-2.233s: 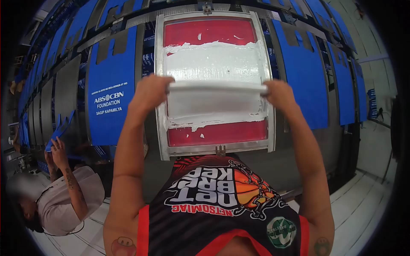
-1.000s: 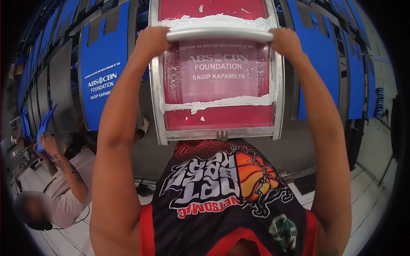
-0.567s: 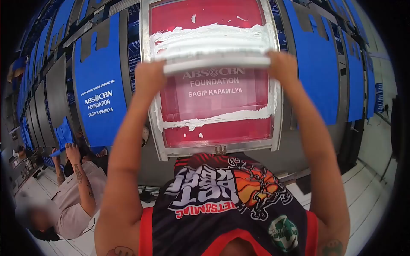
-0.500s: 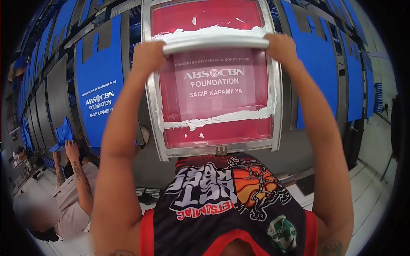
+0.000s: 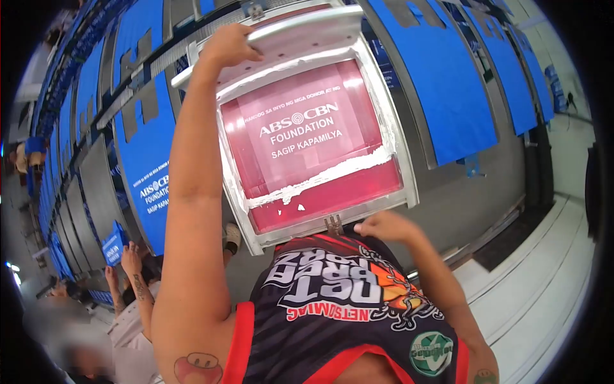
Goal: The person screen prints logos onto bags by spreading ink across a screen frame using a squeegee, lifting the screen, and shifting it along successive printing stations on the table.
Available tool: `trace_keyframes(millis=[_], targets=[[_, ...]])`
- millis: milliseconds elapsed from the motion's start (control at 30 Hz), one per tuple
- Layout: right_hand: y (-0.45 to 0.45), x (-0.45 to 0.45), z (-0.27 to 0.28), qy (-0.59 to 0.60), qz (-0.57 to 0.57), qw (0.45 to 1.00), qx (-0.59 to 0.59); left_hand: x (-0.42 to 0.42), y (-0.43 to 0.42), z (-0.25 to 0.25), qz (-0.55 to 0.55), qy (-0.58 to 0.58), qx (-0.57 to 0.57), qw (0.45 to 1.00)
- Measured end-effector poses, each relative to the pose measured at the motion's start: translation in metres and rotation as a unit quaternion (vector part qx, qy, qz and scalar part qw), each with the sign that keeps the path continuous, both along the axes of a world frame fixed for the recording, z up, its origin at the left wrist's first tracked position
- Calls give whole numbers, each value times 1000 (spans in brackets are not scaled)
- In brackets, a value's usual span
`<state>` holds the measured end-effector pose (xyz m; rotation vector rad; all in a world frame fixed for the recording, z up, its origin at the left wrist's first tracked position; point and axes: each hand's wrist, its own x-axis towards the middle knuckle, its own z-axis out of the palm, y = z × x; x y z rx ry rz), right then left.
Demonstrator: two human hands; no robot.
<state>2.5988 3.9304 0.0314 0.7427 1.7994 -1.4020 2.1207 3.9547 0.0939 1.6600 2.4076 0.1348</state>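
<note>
My left hand is closed over the long pale handle of a squeegee, which lies tilted across the far end of a screen printing frame. The frame's pink mesh carries white lettering reading "ABS-CBN Foundation Sagip Kapamilya". A ragged band of white ink runs across the mesh near its close end. My right hand is at the frame's near edge, beside a small metal bracket. Its fingers are curled, and whatever they may grip is hidden.
Blue bag-shaped pieces lie on grey boards on both sides, such as a printed one on the left and a plain one on the right. At lower left, a co-worker's hands hold a blue piece.
My right hand has left the squeegee and come down to the frame's near edge. The squeegee has moved to the far end under my left hand. The view has turned slightly.
</note>
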Motion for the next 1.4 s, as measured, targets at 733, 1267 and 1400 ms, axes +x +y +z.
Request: trace_keyframes(millis=[733, 1267, 1400], targets=[[-99, 12, -36, 151, -281, 946, 55, 44, -5, -39, 77, 60, -43, 994], [-98, 12, -60, 181, -293, 939, 13, 333, -193, -79, 91, 108, 194, 971], [-97, 15, -62, 193, -279, 940, 17, 306, -182, -52, 83, 77, 115, 987]])
